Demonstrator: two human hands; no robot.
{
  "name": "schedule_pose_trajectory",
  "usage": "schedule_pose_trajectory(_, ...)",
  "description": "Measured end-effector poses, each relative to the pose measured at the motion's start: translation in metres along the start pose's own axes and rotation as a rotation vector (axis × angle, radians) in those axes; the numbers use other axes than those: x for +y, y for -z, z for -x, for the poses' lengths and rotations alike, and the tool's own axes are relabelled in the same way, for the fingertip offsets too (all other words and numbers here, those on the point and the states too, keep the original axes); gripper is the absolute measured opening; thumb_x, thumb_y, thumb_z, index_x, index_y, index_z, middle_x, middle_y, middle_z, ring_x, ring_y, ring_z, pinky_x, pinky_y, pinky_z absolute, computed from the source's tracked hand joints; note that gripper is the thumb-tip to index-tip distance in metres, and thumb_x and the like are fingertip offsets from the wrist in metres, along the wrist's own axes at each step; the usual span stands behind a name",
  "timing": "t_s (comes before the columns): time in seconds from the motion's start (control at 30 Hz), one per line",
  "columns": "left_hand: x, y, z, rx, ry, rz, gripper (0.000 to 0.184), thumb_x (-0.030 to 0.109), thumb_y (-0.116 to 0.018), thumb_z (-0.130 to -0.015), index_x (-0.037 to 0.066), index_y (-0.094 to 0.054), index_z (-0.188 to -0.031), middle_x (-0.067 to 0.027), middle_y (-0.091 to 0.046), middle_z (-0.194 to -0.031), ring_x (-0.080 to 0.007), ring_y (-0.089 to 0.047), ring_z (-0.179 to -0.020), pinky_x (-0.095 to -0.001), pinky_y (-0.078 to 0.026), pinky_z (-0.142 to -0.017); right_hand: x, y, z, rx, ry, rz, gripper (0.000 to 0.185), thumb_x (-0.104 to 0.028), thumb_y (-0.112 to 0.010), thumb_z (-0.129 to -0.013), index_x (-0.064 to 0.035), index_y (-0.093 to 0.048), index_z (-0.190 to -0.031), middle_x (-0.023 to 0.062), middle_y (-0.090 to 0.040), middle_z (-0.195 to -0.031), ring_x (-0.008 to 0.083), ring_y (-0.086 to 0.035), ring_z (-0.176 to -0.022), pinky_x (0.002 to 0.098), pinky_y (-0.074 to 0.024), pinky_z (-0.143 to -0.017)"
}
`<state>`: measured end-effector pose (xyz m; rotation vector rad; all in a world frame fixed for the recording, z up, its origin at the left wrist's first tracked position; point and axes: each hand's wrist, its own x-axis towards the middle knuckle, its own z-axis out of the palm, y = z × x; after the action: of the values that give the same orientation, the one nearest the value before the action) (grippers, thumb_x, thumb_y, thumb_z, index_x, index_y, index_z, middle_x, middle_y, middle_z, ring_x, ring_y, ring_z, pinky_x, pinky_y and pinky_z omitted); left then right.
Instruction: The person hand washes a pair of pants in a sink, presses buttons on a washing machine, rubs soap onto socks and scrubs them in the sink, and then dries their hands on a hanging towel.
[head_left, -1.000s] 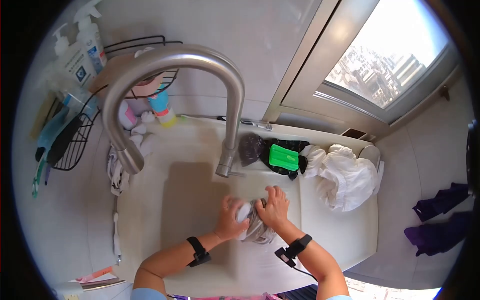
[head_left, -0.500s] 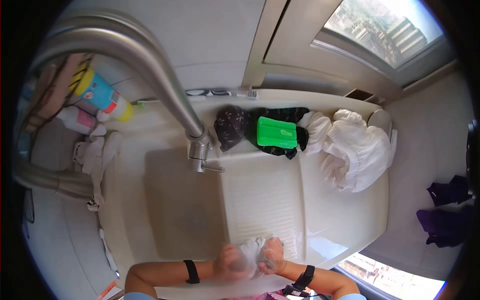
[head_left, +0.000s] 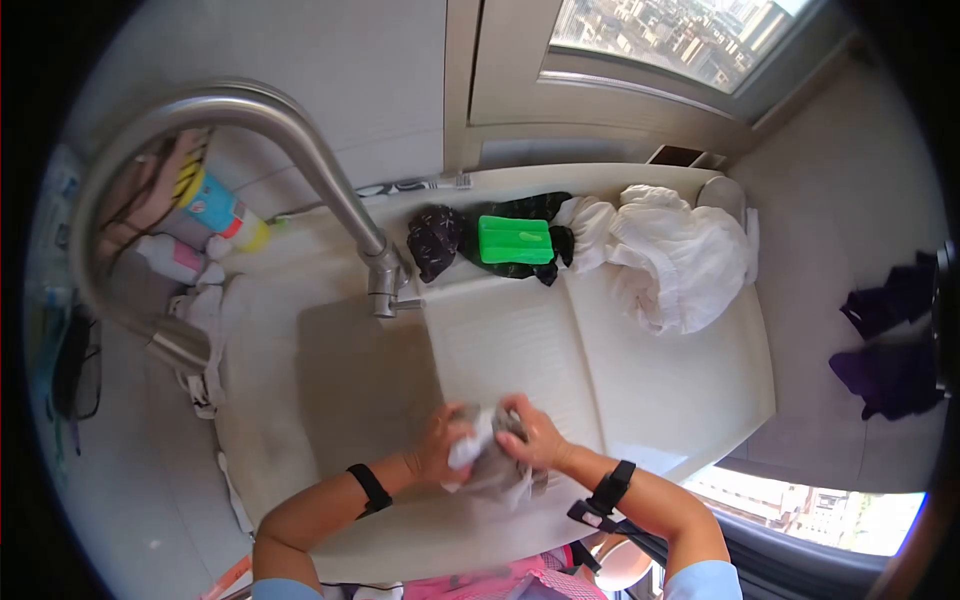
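Close by basin's edge (head_left: 433,350) — hands (head_left: 540,440) clutch cloth (head_left: 498,474).

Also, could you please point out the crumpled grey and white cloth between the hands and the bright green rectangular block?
Crumpled grey and white cloth (head_left: 498,474), head view: grey lower folds.
Bright green rectangular block (head_left: 514,240), head view: centre of upper face.

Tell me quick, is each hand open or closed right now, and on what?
Left hand: closed, holding the bunched cloth.
Right hand: closed, holding the bunched cloth too.
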<state>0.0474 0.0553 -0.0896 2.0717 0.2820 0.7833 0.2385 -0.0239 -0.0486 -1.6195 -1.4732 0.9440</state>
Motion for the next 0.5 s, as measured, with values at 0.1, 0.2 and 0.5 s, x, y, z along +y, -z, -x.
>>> schedule_pose_trajectory(0.1,0.023,-0.001,0.002,0.357,0.431,-0.046,0.054,0.022,-0.069,-0.064,0.012,-0.04,-0.109,-0.0175,-0.041,-0.104,-0.032,-0.046,-0.091,-0.0392,-0.041,-0.077,-0.028,0.011,-0.01,-0.088,-0.291,0.003,0.053,-0.043,-0.055,-0.075,-0.0003,-0.051,-0.106,0.0196,-0.059,-0.091,0.0327,-0.055,-0.091,0.0362,-0.0423,-0.079)
schedule_pose_trajectory(0.2,0.036,-0.006,0.042,0.416,1.113,0.215,0.047,0.029,-0.066,-0.074,0.01,-0.039,-0.108,-0.015,-0.041,-0.103,-0.0319,-0.046,-0.099,-0.0478,-0.04,-0.081,-0.055,0.019,-0.012,-0.235,-0.495,-0.039,0.052,-0.043,-0.053,-0.078,0.0015,-0.055,-0.104,0.0185,-0.06,-0.094,0.0271,-0.057,-0.089,0.0326,-0.0426,-0.079)
schedule_pose_trajectory(0.5,0.11,0.076,0.019,0.263,1.047,1.448,0.065,0.055,-0.051,-0.076,0.013,-0.038,-0.123,-0.0088,-0.045,-0.122,-0.0316,-0.049,-0.106,-0.0579,-0.04,-0.083,-0.165,-0.063,-0.002,0.058,-0.257,-0.028,0.052,-0.036,-0.058,-0.075,0.0008,-0.043,-0.108,0.0169,-0.054,-0.084,0.0279,-0.056,-0.075,0.0395,-0.0444,-0.067)
